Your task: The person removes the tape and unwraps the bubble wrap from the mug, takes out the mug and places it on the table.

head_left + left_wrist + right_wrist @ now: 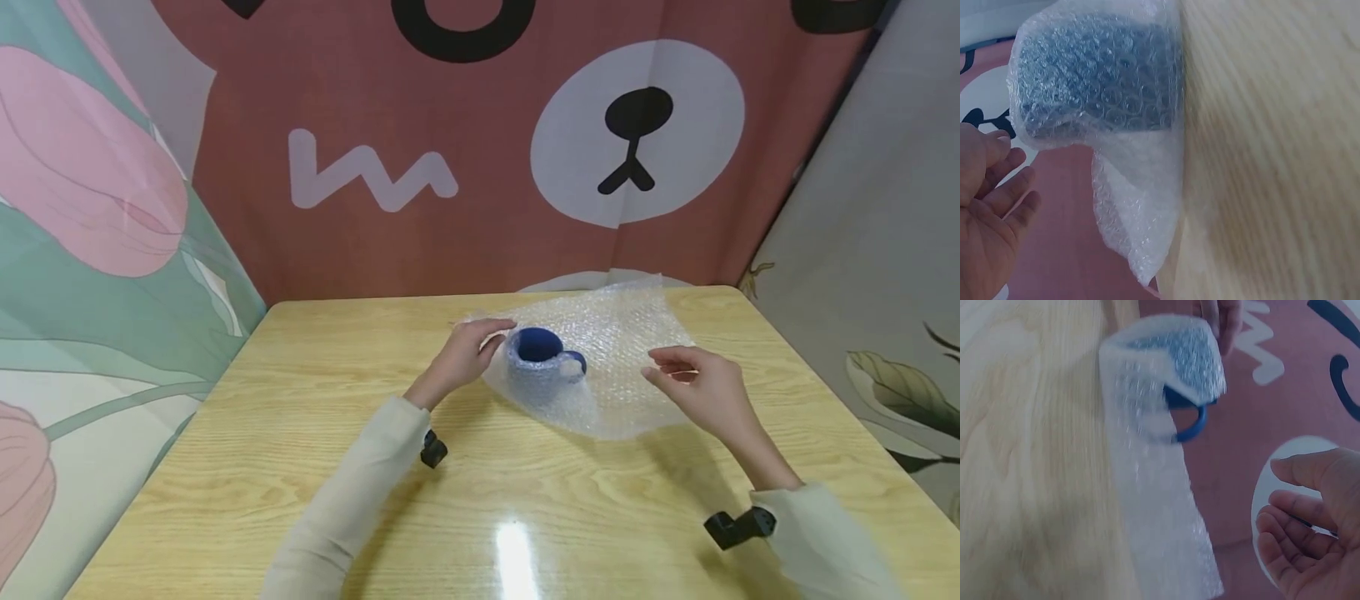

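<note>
Because neither my left hand nor my right hand pinches anything, fingers loosely bent, the bubble wrap could spring off the mug; a left-hand nudge could tip it; it stands in the wrap on the table, long axis upright, handle pointing to my right.

On the table, toward its far edge, lies the bubble wrap — and at the wrap's left end stands the mug, film around its outside, handle out to the right. The left hand is just left of the mug; across on the other side, right hand near the wrap's right edge — and behind the table, a hanging cloth.
</note>
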A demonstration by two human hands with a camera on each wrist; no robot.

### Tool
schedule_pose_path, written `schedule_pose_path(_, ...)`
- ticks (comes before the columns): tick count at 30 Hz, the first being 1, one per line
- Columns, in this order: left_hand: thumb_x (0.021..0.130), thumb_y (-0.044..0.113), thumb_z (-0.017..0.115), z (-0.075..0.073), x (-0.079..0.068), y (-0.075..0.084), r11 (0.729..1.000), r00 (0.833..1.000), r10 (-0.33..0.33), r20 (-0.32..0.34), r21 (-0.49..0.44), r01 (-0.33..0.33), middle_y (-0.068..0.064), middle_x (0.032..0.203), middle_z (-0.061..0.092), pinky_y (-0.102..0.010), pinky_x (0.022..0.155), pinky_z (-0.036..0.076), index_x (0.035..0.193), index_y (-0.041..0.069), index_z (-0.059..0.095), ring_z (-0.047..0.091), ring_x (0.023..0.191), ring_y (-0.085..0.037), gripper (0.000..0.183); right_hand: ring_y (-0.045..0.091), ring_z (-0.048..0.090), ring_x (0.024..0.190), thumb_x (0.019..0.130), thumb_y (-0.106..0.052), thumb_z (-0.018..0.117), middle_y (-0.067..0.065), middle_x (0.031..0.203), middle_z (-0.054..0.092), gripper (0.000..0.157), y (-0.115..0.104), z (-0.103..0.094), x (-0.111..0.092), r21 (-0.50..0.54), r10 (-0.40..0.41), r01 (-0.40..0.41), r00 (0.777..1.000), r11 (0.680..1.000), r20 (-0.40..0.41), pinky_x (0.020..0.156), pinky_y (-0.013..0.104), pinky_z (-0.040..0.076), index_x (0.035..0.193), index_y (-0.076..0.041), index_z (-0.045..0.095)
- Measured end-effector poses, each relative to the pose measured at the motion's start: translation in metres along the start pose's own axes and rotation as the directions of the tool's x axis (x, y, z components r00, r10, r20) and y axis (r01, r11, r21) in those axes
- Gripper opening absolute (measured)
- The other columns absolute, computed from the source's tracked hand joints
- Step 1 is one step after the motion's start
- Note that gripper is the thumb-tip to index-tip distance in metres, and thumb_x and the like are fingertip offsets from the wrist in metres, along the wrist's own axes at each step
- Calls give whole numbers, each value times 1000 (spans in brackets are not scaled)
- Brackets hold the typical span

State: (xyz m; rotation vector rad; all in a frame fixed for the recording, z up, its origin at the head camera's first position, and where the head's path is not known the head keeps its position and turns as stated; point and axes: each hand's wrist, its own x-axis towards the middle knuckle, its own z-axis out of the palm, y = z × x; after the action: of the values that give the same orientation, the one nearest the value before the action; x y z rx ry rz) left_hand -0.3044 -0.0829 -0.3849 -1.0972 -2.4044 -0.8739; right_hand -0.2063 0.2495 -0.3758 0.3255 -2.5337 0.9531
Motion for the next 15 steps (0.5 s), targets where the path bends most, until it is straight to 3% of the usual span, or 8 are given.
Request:
schedule_pose_path(3,97,-1,54,-1,5,-2,999,999,33,14,41,-34,-15,119,66,-38,93,47,122,-2,65,62,108,-29,27,29,68,84,91,-27,70,15,98,71,34,-8,7,6,21,-10,9,999,1000,49,70,37,55,111,0,70)
schedule_pose_path(5,98,1,55,-2,7,-3,999,1000,15,18,47,-16,-15,119,66,-39,93,47,122,-2,65,62,108,-29,26,28,68,84,92,-26,70,14,98,71,33,-13,12,11,32,-19,17,996,999,84,71,42,56,111,0,70)
schedule_pose_path(9,98,6,56,-2,12,-5,997,996,-78,48,3,78,-14,119,66,-38,92,48,121,-1,66,62,107,-28,25,26,69,83,92,-24,70,12,97,71,30,-21,21,19,56,-27,20,990,998,138,70,42,56,111,-1,70)
schedule_pose_path(15,101,13,54,-3,19,-3,966,966,-223,130,-102,237,-14,122,64,-36,90,49,123,-1,65,61,108,-27,28,27,68,85,91,-22,70,12,97,71,30,-29,33,25,76,0,-14,982,997,189,70,41,55,110,0,71)
